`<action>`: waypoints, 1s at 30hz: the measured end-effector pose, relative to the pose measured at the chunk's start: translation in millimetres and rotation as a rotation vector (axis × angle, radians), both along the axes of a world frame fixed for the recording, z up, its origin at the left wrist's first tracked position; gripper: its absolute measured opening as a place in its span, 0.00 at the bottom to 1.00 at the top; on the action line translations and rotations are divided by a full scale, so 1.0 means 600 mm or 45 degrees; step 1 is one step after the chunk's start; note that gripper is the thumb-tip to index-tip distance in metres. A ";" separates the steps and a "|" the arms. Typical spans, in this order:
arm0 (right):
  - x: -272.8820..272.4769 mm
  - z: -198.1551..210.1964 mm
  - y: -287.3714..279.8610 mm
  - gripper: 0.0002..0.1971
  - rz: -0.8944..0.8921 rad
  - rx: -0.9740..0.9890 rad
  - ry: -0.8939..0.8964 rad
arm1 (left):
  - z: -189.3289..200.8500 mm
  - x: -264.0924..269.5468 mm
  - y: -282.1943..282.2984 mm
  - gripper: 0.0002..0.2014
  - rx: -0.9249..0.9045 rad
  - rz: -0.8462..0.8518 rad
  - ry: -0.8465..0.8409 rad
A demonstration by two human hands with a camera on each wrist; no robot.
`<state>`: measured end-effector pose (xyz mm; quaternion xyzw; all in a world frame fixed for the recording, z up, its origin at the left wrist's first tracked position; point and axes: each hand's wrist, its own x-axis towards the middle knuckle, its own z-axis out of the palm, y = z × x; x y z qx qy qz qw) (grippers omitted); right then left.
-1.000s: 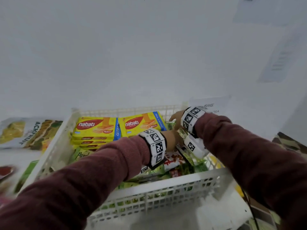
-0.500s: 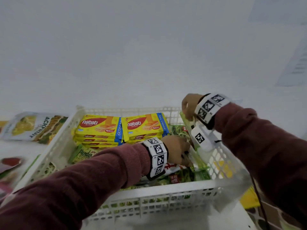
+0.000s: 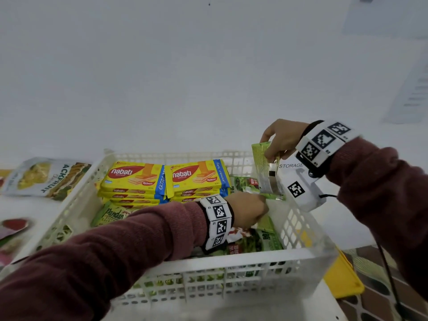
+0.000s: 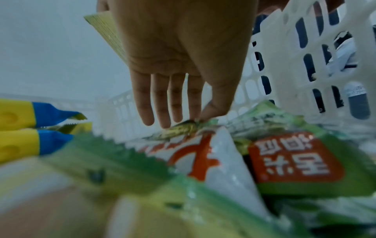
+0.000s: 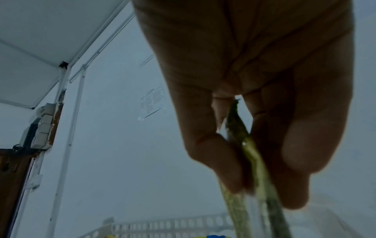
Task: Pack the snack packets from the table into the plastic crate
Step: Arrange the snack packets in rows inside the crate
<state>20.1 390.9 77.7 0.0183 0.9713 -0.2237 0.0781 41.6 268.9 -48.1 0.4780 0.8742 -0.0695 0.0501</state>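
Note:
A white plastic crate holds two stacks of yellow nabati wafer packets at the back, a Pandan packet and several green snack packets. My right hand pinches the top edge of a green packet, which stands upright over the crate's back right corner. In the right wrist view my right hand has its fingers on both sides of the green packet. My left hand is inside the crate. In the left wrist view its thumb and forefinger pinch that packet's lower edge.
A jackfruit chips packet and a red packet lie on the white table left of the crate. A yellow flat object pokes out under the crate's right side. A white wall stands close behind, and patterned floor shows at the right.
My right hand has risen from inside the crate to above its rim, pulling the green packet upright. My left hand has stayed low in the crate at the packet's bottom edge.

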 end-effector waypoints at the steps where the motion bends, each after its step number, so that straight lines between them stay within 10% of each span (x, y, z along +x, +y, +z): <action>1: 0.001 0.002 0.002 0.13 0.000 0.000 -0.010 | 0.004 -0.001 -0.003 0.11 0.014 -0.008 -0.043; 5: 0.002 0.007 0.007 0.12 0.017 0.007 -0.018 | 0.000 -0.004 -0.008 0.28 -0.146 -0.023 -0.152; 12: 0.008 0.011 0.007 0.21 0.139 0.035 -0.002 | 0.000 0.007 -0.002 0.21 -0.139 -0.113 -0.043; 30: 0.003 0.047 0.010 0.29 0.567 -0.349 0.349 | 0.151 -0.002 -0.188 0.09 0.919 0.577 -0.216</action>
